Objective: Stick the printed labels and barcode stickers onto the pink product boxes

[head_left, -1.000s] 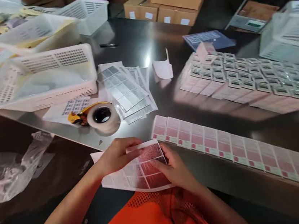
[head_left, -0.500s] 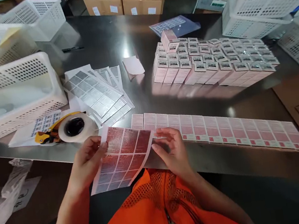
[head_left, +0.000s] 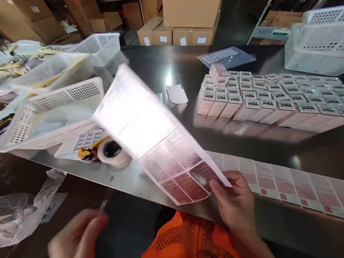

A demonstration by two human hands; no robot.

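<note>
At lower left the left hand (head_left: 75, 245) hangs blurred, fingers apart, holding nothing; above it lie white baskets (head_left: 54, 114) and a tape roll (head_left: 112, 152) on the steel table (head_left: 151, 60); mid-frame the label sheet (head_left: 157, 139) slants up — its lower corner pinched by the right hand (head_left: 236, 202); rightward, a row of pink boxes (head_left: 291, 183) and stacked boxes (head_left: 268, 96).

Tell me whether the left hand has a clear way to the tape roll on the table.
Probably yes. The left hand is empty and low beside the table edge, and the tape roll sits near that edge. The label sheet in the right hand rises just right of it.
</note>
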